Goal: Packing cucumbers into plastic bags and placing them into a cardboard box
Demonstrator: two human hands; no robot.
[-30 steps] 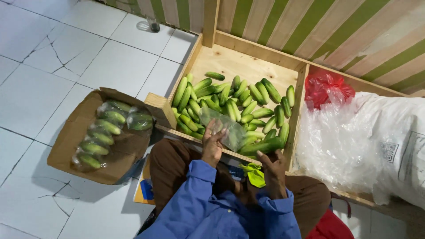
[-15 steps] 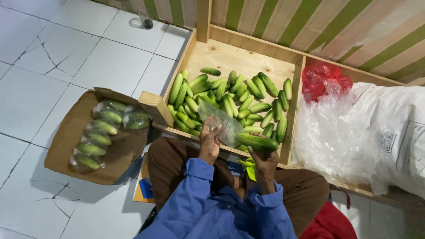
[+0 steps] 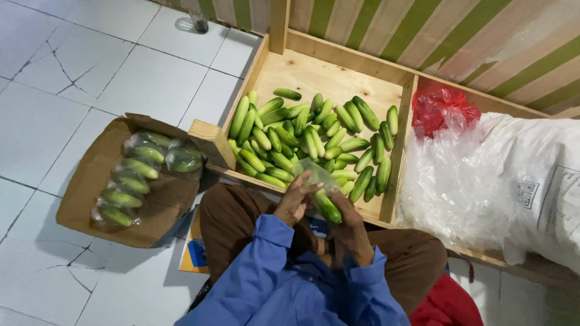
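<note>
A cucumber [image 3: 327, 206] sits between the person's two hands, just over the near edge of the wooden bin [image 3: 338, 78], with a thin clear plastic bag [image 3: 315, 175] gathered around its upper end. The right hand [image 3: 347, 220] is closed around the cucumber's lower part, holding it tilted with its far end toward the bag's mouth, which looks like the way to slide it in. The left hand [image 3: 294, 200] pinches the bag's film, fingers together on the plastic, apparently keeping the opening spread; it lies just left of the cucumber and touches the bag rather than the vegetable. Both hands hover above the person's brown-trousered knees, close to the bin so loose produce stays within easy reach. Beyond them, a pile of loose cucumbers [image 3: 308, 136] fills the near half of the bin's left compartment, the far half showing bare plywood. To the left, on the tiled floor [image 3: 72, 72], an open cardboard box [image 3: 90, 193] holds bagged cucumbers [image 3: 130, 181] laid in rows. On the right, a heap of clear plastic bags [image 3: 459, 187] lies beside a white sack [image 3: 544, 181], with a red plastic bag [image 3: 441, 108] at the far corner.
</note>
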